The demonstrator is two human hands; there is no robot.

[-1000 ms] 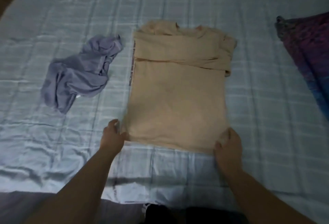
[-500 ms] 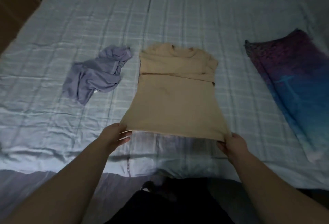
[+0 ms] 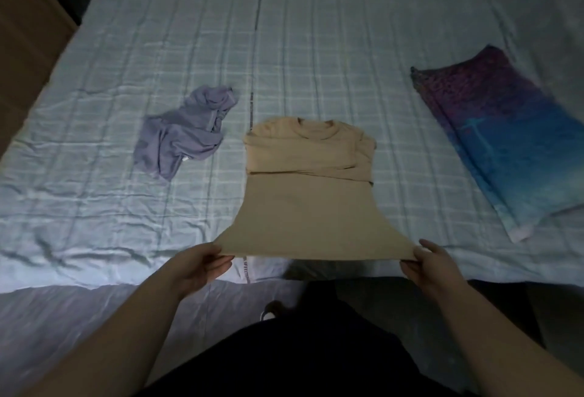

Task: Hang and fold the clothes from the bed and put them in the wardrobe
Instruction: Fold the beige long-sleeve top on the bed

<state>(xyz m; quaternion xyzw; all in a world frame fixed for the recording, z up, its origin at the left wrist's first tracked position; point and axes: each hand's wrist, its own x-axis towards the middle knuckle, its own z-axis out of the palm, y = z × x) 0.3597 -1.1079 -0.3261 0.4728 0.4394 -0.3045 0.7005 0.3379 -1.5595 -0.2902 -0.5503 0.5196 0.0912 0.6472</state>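
Hem lifted higher off bed [image 3: 316, 49]; left hand [image 3: 197, 265] and right hand [image 3: 431, 265] pinch beige shirt [image 3: 309, 207] corners, fingers curled, sleeves folded across chest.

Both bare forearms reached up from the bottom corners of the frame. The left hand [image 3: 202, 265] and right hand [image 3: 431, 265] sat level at lower centre, fingers curled, each pinching cloth.
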